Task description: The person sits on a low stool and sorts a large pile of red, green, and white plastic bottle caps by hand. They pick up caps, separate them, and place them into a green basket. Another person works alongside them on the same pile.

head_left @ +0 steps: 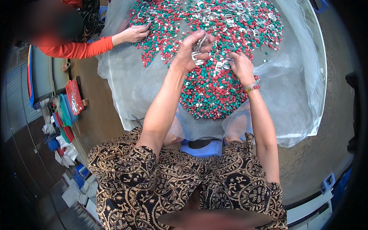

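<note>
A heap of small red, green and white pieces [212,101], like tumbling chips, lies spread over a sheer mesh cloth on the table. Shiny silver metal buckles are mixed among them, thickest at the far side [241,17]. My left hand [186,53] is raised over the heap, its fingers curled round several metal buckles [197,60]. To its right, my right hand [243,69] is low at the heap with the fingers bent down. Its fingertips close on a metal buckle [226,64], partly covered by them. A pale flat buckle [219,67] lies beside that one.
The mesh cloth [295,92] hangs past the table's near edge over my lap. At the left, a co-worker's hand [136,33] in a red sleeve touches the heap. A red basket [74,97] and stacked coloured goods stand left. A blue plastic seat [203,148] shows below me.
</note>
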A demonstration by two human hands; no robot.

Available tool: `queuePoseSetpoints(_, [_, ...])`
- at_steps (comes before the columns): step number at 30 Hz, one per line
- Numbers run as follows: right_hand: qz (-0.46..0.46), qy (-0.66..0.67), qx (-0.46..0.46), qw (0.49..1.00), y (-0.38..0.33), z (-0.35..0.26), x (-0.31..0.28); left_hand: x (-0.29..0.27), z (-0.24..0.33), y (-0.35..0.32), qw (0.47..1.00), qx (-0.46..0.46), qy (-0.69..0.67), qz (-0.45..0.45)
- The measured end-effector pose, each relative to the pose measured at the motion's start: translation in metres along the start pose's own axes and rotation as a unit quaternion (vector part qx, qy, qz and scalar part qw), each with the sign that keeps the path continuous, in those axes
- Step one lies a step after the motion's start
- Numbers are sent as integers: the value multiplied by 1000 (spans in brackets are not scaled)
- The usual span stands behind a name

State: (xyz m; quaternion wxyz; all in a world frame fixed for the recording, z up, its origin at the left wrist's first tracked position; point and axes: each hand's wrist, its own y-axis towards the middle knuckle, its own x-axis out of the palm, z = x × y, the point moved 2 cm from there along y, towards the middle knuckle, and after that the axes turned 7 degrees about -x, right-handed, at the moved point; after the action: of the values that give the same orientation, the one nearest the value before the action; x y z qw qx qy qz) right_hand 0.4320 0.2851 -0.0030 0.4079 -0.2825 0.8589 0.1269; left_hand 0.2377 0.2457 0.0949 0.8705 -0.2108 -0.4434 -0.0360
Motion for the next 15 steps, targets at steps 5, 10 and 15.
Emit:
queuePoseSetpoints(5, [-18,623,264,736,-26,9,-32,-15,-18,9,999,-45,-3,-4])
queuePoseSetpoints(10, [-27,853,185,488,-36,0,-52,-30,-54,16,708,-68,682,171])
queuePoseSetpoints(15, [11,880,144,453,-39,9,-43,-35,-73,14,555,89,803,195])
